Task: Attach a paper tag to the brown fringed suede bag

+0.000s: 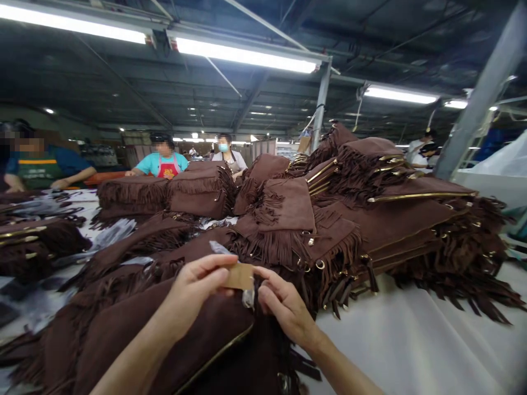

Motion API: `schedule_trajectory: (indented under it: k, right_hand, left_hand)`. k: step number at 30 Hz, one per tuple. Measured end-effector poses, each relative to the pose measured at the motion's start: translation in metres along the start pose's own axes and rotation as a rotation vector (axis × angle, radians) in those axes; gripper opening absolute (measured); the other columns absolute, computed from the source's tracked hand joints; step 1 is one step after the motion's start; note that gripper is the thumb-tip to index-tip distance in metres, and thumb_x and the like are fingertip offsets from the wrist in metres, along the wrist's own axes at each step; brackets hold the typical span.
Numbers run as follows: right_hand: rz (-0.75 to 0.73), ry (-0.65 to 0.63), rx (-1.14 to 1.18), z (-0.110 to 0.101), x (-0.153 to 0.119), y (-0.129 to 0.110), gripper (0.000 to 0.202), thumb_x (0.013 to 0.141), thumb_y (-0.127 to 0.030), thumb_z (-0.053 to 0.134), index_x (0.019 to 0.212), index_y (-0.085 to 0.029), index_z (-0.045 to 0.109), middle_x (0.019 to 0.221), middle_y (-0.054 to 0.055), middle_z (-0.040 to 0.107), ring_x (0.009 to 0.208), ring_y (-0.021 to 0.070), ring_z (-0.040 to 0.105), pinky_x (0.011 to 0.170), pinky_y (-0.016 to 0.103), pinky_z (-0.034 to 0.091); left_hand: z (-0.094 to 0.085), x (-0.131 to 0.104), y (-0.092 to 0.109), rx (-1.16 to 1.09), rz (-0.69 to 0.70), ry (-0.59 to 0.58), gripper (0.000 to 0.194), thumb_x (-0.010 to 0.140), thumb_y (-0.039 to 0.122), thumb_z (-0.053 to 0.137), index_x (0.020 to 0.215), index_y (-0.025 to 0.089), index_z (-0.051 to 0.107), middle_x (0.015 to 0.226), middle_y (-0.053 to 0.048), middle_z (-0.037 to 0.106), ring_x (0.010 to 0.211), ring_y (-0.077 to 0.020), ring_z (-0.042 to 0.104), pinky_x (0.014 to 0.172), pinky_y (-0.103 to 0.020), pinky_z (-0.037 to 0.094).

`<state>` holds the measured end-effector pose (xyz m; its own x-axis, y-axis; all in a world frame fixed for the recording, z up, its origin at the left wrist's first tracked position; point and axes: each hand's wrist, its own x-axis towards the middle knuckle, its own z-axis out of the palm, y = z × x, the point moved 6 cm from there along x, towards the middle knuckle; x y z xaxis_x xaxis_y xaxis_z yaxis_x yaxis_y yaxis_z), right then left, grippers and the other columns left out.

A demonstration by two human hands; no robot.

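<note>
My left hand [201, 285] pinches a small tan card tag [239, 277] between thumb and fingers. At the tag's right edge, my right hand [286, 307] has its fingers curled together by a dark strip; what exactly they grip is hidden. A bit of clear plastic wrapping [248, 298] hangs just under the tag, between both hands. Beneath them lies a dark brown fringed suede bag [164, 329] with a gold zipper [222, 351] along its edge.
Stacks of brown fringed bags [407, 219] with gold zippers rise ahead and to the right. Clear plastic bags [111, 236] lie at left. A white table surface [411, 334] shows at right. Several people work across the table, one in a red apron [168, 167].
</note>
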<state>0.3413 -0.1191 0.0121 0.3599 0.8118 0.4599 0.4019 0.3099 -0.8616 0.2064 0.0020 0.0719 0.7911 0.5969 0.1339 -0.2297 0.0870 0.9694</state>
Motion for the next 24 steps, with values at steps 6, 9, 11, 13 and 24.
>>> schedule_trajectory:
  k: [6,9,11,13,24]
  right_hand:
    - [0.226,-0.040,0.191,0.001,-0.005,0.012,0.049,0.092,-0.054,0.057,0.126,-0.019,0.059,0.077,-0.001,0.057,0.063,0.0129,0.049,0.058,0.024,0.040]
    - [0.240,0.057,0.131,-0.013,-0.011,0.011,0.053,0.088,-0.056,0.061,0.125,-0.017,0.059,0.076,-0.001,0.056,0.054,0.0098,0.041,0.048,0.021,0.034]
    - [0.187,0.182,0.006,-0.026,-0.015,0.006,0.055,0.085,-0.056,0.064,0.124,-0.017,0.059,0.078,0.000,0.056,0.053,0.0098,0.041,0.046,0.021,0.034]
    - [0.141,0.236,-0.091,-0.029,-0.020,-0.001,0.053,0.083,-0.056,0.066,0.120,-0.018,0.061,0.080,0.001,0.057,0.058,0.0122,0.048,0.049,0.023,0.040]
    - [0.110,-0.442,-0.312,0.071,-0.051,-0.047,0.024,0.094,-0.038,0.050,0.102,-0.025,0.070,0.074,0.000,0.065,0.070,0.0175,0.061,0.066,0.025,0.048]
  left_hand:
    - [0.015,-0.022,0.037,0.430,0.057,-0.307,0.067,0.079,0.023,0.066,0.144,0.022,0.047,0.134,-0.009,0.063,0.112,-0.0210,0.064,0.096,-0.033,0.049]
    - [-0.021,-0.053,0.068,0.766,0.128,-0.188,0.048,0.083,0.025,0.059,0.130,0.019,0.062,0.115,-0.006,0.072,0.103,-0.0197,0.067,0.092,-0.030,0.051]
    - [-0.042,-0.090,0.074,0.970,0.127,-0.190,0.039,0.083,0.022,0.057,0.120,0.022,0.069,0.110,-0.004,0.075,0.099,-0.0200,0.068,0.090,-0.029,0.052]
    - [-0.055,-0.133,0.063,1.111,0.102,-0.244,0.046,0.080,0.012,0.056,0.120,0.029,0.069,0.119,-0.003,0.073,0.109,-0.0222,0.066,0.098,-0.030,0.050]
    - [-0.067,-0.207,-0.029,1.496,0.219,-0.299,0.060,0.080,-0.001,0.054,0.130,0.030,0.060,0.149,-0.009,0.049,0.139,-0.0292,0.044,0.119,-0.049,0.027]
